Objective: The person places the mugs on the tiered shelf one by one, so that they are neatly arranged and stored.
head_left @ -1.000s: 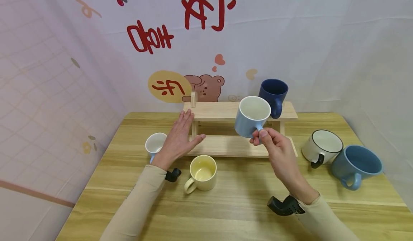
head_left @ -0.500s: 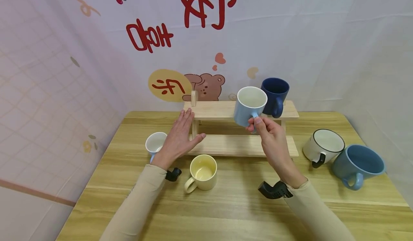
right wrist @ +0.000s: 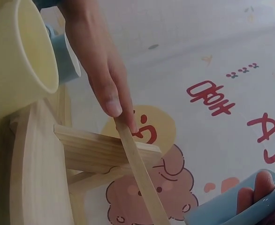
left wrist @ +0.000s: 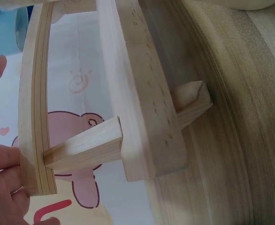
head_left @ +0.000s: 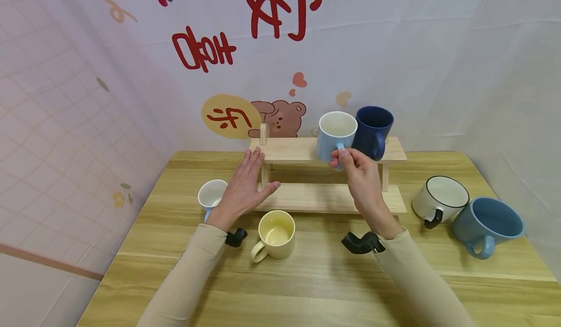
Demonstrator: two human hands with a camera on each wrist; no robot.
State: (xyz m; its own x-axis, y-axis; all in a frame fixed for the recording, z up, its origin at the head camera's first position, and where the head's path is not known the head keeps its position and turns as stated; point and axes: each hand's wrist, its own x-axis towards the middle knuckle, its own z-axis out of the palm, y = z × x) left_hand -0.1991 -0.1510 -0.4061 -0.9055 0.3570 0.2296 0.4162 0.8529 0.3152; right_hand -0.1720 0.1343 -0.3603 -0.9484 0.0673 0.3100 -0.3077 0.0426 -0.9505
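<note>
My right hand (head_left: 365,178) pinches the handle of a light blue mug (head_left: 326,142) with a white inside. The mug is upright and overlaps the upper board of a two-tier wooden rack (head_left: 287,149), just left of a navy mug (head_left: 370,127) standing there. In the right wrist view, the fingers curl at the handle of the light blue mug (right wrist: 222,204). My left hand (head_left: 241,186) lies with straight fingers against the left end of the upper board. The left wrist view shows fingertips at that board's end (left wrist: 39,180).
A yellow mug (head_left: 276,234) stands in front of the rack. Partly behind my left wrist is a small white-and-blue mug (head_left: 210,193). To the right, a white mug with a black handle (head_left: 440,198) sits beside a large blue mug (head_left: 488,225) on the wooden table (head_left: 307,288).
My right hand has carried the light blue mug up and back, slightly left, from in front of the rack to the upper board beside the navy mug. The left hand stays put.
</note>
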